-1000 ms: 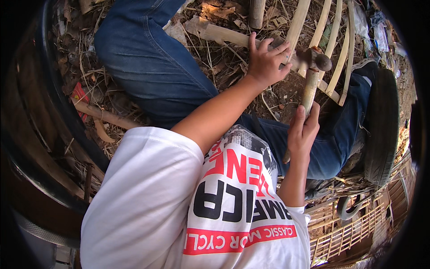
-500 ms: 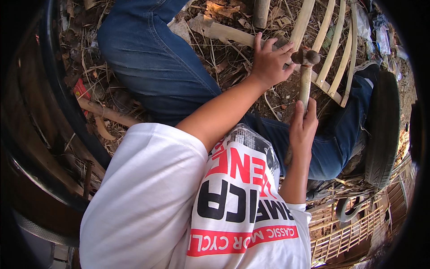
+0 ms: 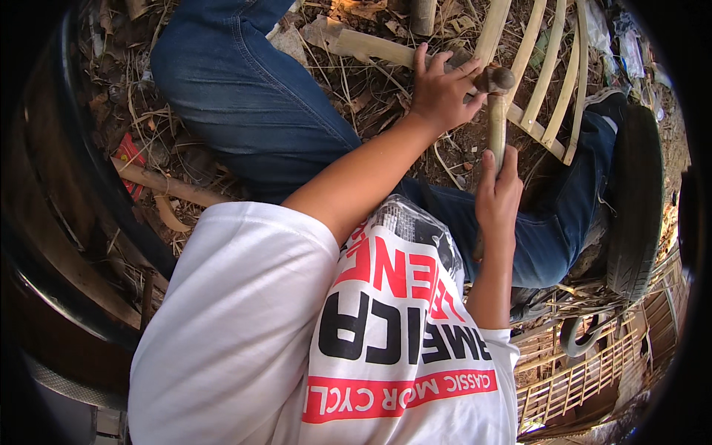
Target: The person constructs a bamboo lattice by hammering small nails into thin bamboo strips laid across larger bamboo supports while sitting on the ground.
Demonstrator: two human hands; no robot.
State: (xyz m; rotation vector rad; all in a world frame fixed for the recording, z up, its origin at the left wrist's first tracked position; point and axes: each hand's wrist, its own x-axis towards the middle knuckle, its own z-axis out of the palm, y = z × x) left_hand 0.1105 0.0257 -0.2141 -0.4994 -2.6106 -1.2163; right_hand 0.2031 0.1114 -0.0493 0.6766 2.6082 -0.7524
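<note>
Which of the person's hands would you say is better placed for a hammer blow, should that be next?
The right hand, I would judge: it grips the hammer by its handle, its head near the pale wooden strips. The left hand is spread over the wooden crosspiece, more suited to steadying it.

Grips a hammer [image 3: 496, 122] by its handle in the right hand [image 3: 498, 194], with the head just beside the thumb of the left hand [image 3: 441, 99]. Rests the left hand across a flat wooden strip [image 3: 378, 49], crossed at its right part by pale slats [image 3: 549, 67]. Wears blue jeans [image 3: 252, 111] and a white printed shirt [image 3: 237, 297], near a black tire [image 3: 638, 200] at the right and a stick [image 3: 170, 182] at the left.
</note>
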